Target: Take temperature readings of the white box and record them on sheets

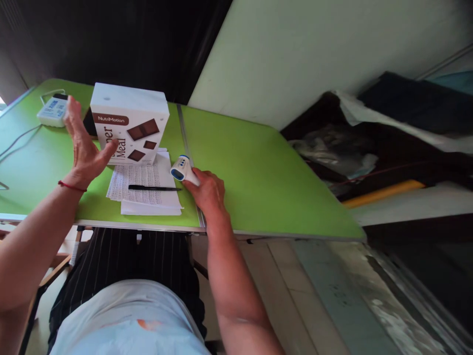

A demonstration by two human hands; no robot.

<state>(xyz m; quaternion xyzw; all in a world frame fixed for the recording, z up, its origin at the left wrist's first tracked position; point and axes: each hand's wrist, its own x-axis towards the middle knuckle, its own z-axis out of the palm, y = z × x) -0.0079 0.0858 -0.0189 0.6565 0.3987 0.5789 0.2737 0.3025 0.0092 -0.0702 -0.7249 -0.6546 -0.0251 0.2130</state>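
Observation:
My left hand [86, 148] is open, thumb and fingers spread, in front of the left side of a white NutriMotion box [142, 123]. Whether it touches the box I cannot tell. The box stands upright on the table, its front printed with brown squares. My right hand [209, 190] is wrapped round the handle of a white and blue infrared thermometer [184, 170], its small screen facing up. Between my hands, printed sheets of paper [140, 175] lie partly under or in front of the box. A black pen [153, 188] rests across them.
The green folding table [258, 172] has a metal seam near my right hand. At the back left sits a white device [53, 111] with a cable. A dark object [89, 123] is partly hidden behind my left hand. A wall [277, 64] borders the table's far side.

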